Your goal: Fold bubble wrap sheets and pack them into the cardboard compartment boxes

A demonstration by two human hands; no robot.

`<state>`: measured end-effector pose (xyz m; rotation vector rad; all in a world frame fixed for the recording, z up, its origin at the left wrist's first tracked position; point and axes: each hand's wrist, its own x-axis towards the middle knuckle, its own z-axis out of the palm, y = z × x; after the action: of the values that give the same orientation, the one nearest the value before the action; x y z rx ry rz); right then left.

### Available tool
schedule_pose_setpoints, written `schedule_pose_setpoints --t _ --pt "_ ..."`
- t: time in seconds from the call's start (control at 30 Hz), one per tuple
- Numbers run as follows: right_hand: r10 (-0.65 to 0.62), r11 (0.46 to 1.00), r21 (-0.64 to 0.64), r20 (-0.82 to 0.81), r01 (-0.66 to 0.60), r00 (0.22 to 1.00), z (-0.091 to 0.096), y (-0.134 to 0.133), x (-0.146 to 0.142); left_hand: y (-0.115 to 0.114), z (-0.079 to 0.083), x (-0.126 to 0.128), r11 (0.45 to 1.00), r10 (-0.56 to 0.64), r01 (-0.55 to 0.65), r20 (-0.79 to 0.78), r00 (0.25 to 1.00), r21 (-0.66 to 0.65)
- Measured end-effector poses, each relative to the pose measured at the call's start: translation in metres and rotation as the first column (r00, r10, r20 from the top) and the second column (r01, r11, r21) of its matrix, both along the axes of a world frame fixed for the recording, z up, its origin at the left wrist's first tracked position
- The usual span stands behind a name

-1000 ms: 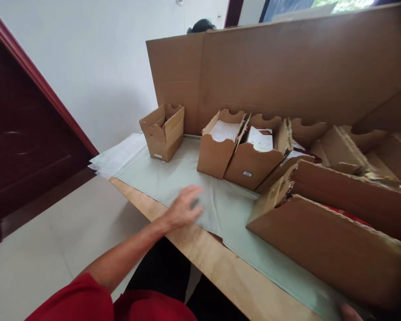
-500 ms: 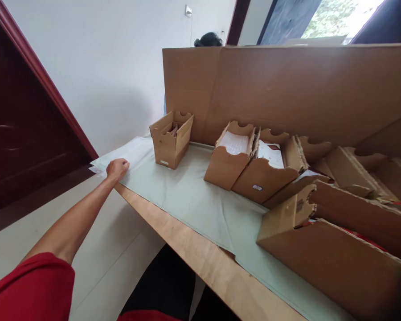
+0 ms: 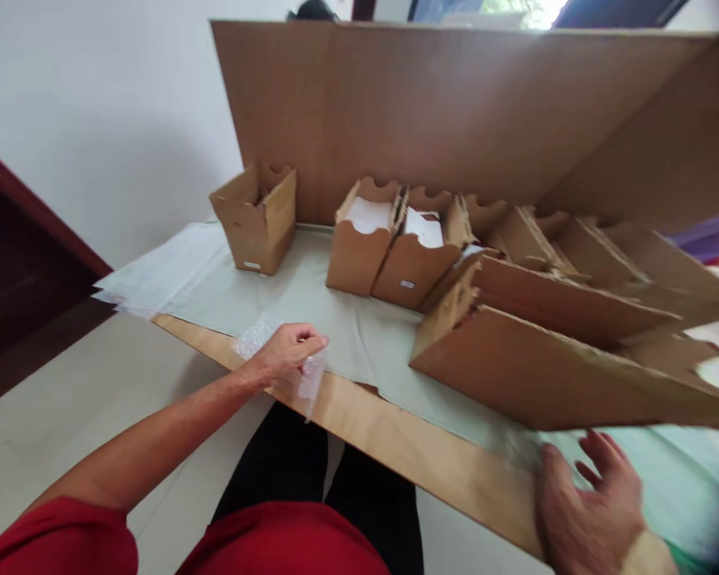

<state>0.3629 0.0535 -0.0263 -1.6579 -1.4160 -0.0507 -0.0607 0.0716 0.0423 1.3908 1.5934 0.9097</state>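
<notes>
My left hand (image 3: 288, 353) is closed on a piece of clear bubble wrap (image 3: 254, 335), which sticks out on both sides of the fist above the table's front edge. At the lower right, my right hand (image 3: 596, 507) has its fingers apart and slightly curled, with nothing visible in it; it is somewhat blurred. Just beyond that hand stands a long cardboard bin (image 3: 539, 371). A stack of flat clear bubble-wrap sheets (image 3: 161, 267) lies at the table's left end.
A small cardboard box (image 3: 257, 228) stands at the back left. Several cardboard bins (image 3: 359, 259) with white contents line the back, before a tall cardboard panel (image 3: 425, 112). Pale green cloth (image 3: 293, 295) covers the table, with a bare wooden front edge (image 3: 389, 427). A person's head (image 3: 312, 9) shows behind the panel.
My left hand has moved right from the sheet stack, bringing a piece of bubble wrap over the front edge. My right hand has come into view at the lower right. The view has shifted right and down.
</notes>
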Motion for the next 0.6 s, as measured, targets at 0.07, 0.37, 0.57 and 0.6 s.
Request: schedule_pose_setpoints --t 0.07,0.37,0.57,0.6 --pt "-0.079 0.992 0.095 0.000 0.079 0.997 0.001 -0.014 -0.003 -0.001 0.000 0.032 0.983 -0.140 0.170 0.338 0.931 -0.061" --pt "0.288 0.955 0.015 0.178 -0.295 0.941 -0.005 -0.030 -0.031 -0.010 -0.030 0.012 0.885 -0.203 0.396 -0.563 0.801 0.244" --pt "0.313 0.935 -0.206 0.095 -0.289 0.945 -0.017 -0.006 -0.025 -0.019 -0.061 0.002 0.839 -0.181 0.496 -0.747 0.640 0.222" --pt "0.312 0.934 -0.207 0.081 -0.290 0.947 -0.016 -0.007 -0.024 -0.017 -0.060 -0.001 0.846 -0.169 0.485 -0.750 0.640 0.224"
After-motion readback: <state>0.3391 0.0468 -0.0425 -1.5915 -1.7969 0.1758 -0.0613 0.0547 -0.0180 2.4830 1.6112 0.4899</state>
